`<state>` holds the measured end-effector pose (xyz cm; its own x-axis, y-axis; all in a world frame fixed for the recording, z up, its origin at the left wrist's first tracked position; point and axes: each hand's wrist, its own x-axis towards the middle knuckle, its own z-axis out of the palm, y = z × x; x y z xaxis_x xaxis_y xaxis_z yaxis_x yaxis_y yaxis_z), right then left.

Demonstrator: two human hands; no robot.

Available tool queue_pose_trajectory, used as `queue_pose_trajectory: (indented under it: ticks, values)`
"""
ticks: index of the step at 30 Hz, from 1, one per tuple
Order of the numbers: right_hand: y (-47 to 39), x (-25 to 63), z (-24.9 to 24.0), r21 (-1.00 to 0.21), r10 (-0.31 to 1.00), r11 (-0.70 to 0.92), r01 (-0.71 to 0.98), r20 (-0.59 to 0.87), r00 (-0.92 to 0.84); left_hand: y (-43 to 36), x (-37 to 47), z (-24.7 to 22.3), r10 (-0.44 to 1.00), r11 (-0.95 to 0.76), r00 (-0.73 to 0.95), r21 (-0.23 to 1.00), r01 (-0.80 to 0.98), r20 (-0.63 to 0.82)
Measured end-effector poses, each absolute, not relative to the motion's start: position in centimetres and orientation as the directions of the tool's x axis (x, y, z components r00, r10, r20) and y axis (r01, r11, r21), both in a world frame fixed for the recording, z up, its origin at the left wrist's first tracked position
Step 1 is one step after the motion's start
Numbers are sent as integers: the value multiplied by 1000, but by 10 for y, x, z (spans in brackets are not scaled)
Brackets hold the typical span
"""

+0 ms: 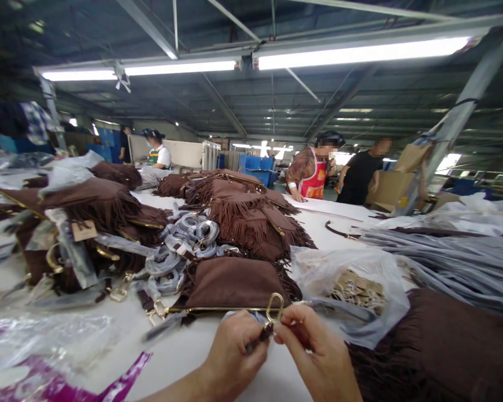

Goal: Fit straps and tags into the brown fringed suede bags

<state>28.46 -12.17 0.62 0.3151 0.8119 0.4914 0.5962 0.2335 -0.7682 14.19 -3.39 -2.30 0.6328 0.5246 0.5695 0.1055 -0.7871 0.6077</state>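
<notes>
My left hand (pixel 238 349) is closed on a dark strap end (pixel 265 334) near the bottom middle of the head view. A gold ring clasp (pixel 274 308) stands up from that strap end. My right hand (pixel 314 346) pinches at the base of the clasp with thumb and forefinger. Just beyond my hands lies a brown fringed bag (pixel 237 282), its gold zipper along the near edge. Another clasp (pixel 157 310) on a strap rests left of this bag.
Fringed bags (pixel 255 223) and wrapped coiled straps (pixel 193 231) lie behind. More bags (pixel 79 206) are heaped left. At right are a plastic bag of tags (pixel 356 287), long wrapped straps (pixel 444 259) and a brown fringed piece (pixel 452 346). People stand beyond the table.
</notes>
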Motion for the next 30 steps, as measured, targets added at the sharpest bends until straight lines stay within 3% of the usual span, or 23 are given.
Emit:
queue_pose_trajectory:
  ticks: [3,7,9,12,14,15,17,21,24,26,28,30]
  values:
    - [-118,285,1,-833,832,236,500,439,339,-34,142,-26,485,-823,638,559,103,598]
    - [-114,293,0,-853,916,292,432,380,131,-35,141,-22,441,-816,693,575,47,569]
    - [-114,295,2,-821,905,334,464,416,84,-35,139,-13,490,-702,728,712,3,480]
    - [-115,294,6,-775,880,383,502,472,57,-33,134,0,516,-354,813,931,-86,271]
    - [-114,293,7,-768,885,386,511,464,29,-31,131,2,512,-210,832,970,-120,214]
    - [-114,293,7,-770,894,375,516,448,20,-29,130,1,533,-228,817,967,-111,219]
    - [-113,296,6,-772,907,351,530,421,12,-26,128,-3,554,-422,776,905,-50,301]
    - [-116,305,7,-753,892,283,594,434,126,-22,123,5,390,-829,765,556,50,513]
    - [-127,306,16,-700,812,269,661,534,235,-24,117,41,268,-930,791,362,64,550]
    - [-135,305,25,-675,750,311,669,607,264,-27,115,74,132,-959,824,280,-34,551]
    - [-140,305,33,-733,727,360,577,608,319,-29,113,105,8,-948,844,271,-164,537]
    - [-142,307,39,-850,756,373,372,511,410,-29,113,126,-7,-917,846,334,-219,533]
